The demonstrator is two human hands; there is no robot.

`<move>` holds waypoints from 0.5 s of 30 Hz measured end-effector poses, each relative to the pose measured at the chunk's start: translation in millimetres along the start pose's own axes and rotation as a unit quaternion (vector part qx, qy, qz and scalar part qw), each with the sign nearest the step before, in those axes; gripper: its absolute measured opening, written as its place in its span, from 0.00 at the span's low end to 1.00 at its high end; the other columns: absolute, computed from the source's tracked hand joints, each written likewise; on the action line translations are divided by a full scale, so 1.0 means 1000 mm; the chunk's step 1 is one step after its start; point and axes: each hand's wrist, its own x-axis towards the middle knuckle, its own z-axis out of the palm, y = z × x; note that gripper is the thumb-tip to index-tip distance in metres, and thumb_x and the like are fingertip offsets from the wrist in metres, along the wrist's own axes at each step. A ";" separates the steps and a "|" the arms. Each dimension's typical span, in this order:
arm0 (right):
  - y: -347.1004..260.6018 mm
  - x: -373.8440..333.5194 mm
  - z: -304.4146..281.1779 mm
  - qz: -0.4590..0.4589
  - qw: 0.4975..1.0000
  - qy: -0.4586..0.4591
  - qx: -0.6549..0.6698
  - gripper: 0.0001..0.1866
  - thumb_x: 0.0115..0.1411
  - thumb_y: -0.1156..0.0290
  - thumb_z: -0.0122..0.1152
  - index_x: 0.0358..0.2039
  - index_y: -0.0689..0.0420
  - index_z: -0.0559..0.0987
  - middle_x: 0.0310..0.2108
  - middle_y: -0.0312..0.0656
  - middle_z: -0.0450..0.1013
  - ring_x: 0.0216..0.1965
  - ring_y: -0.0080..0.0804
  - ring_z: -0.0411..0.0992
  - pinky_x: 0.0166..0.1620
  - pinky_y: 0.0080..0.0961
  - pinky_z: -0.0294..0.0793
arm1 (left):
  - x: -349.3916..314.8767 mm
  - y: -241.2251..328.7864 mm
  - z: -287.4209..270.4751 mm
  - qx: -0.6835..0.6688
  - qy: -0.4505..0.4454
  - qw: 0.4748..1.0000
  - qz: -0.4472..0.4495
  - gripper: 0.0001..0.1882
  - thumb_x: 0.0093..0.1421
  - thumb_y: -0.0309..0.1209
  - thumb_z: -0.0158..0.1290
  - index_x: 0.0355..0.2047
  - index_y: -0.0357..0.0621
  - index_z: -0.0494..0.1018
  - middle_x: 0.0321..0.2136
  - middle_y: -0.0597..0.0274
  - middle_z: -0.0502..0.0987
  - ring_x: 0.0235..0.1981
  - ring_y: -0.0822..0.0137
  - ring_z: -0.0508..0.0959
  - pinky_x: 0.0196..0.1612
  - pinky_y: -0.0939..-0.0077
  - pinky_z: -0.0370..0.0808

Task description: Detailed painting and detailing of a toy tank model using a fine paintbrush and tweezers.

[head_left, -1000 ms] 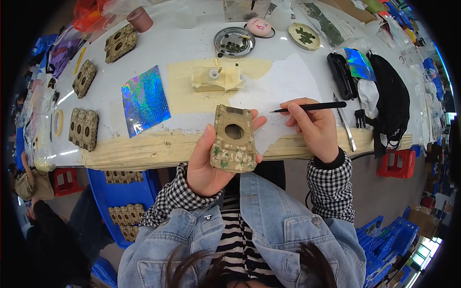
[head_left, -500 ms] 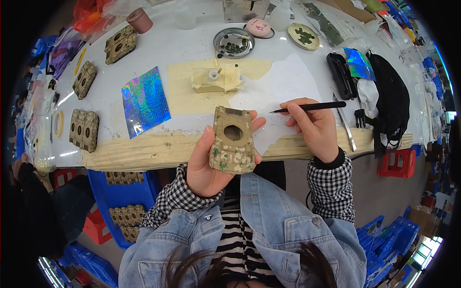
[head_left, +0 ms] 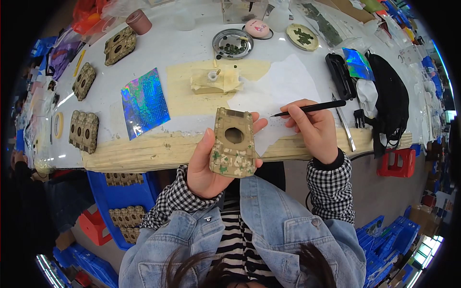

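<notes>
My left hand (head_left: pixel 201 165) is wrapped round a tan model tank hull (head_left: pixel 233 161) with a round hole in its top and green and pale camouflage blocks. The hull's far end tips away over the table's front edge. To its right, my right hand (head_left: pixel 314 129) pinches black tweezers (head_left: pixel 314 107), their pointed tip aimed left and apart from the hull. Beyond my hands, a taped block (head_left: pixel 206 85) bears a small white cup (head_left: pixel 212 76).
A round metal dish (head_left: pixel 221 39) holds small dark green bits. Several camouflaged hulls (head_left: pixel 83 130) lie at the left, near a shiny blue holographic sheet (head_left: pixel 146 103). A metal knife-like tool (head_left: pixel 346 129), an open black case (head_left: pixel 340 74) and a black bag (head_left: pixel 390 96) lie at the right.
The hull has tilted slightly in my left hand, and its near end sits a little lower. My right hand and the tweezers have hardly moved.
</notes>
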 end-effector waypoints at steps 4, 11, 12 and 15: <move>0.000 0.000 0.000 -0.001 1.000 -0.001 0.002 0.13 0.65 0.66 0.53 0.36 0.63 0.79 0.26 0.35 0.74 0.26 0.16 0.69 0.28 0.12 0.65 | 0.003 0.000 0.002 0.025 0.006 1.000 -0.009 0.33 0.68 0.49 0.33 0.66 0.44 0.45 0.66 0.49 0.46 0.69 0.53 0.43 0.54 0.51 0.71; 0.000 0.000 0.001 0.000 1.000 -0.002 -0.003 0.12 0.65 0.66 0.53 0.36 0.63 0.79 0.26 0.35 0.74 0.26 0.16 0.69 0.29 0.12 0.64 | 0.002 -0.002 0.002 0.019 0.024 1.000 -0.002 0.32 0.68 0.49 0.33 0.66 0.44 0.46 0.66 0.48 0.47 0.68 0.52 0.44 0.54 0.51 0.71; 0.001 0.000 0.001 -0.001 1.000 -0.001 -0.004 0.12 0.65 0.66 0.53 0.36 0.63 0.79 0.26 0.35 0.74 0.26 0.16 0.69 0.29 0.12 0.64 | 0.002 -0.002 0.002 0.018 0.024 1.000 -0.002 0.32 0.68 0.49 0.33 0.66 0.44 0.46 0.66 0.48 0.47 0.68 0.52 0.44 0.54 0.50 0.71; 0.000 0.000 0.000 0.000 1.000 -0.003 -0.004 0.12 0.65 0.67 0.53 0.36 0.63 0.79 0.26 0.35 0.75 0.26 0.16 0.69 0.29 0.12 0.64 | 0.002 -0.001 0.002 0.018 0.025 1.000 -0.001 0.32 0.68 0.49 0.33 0.66 0.45 0.46 0.66 0.48 0.47 0.68 0.52 0.44 0.54 0.50 0.71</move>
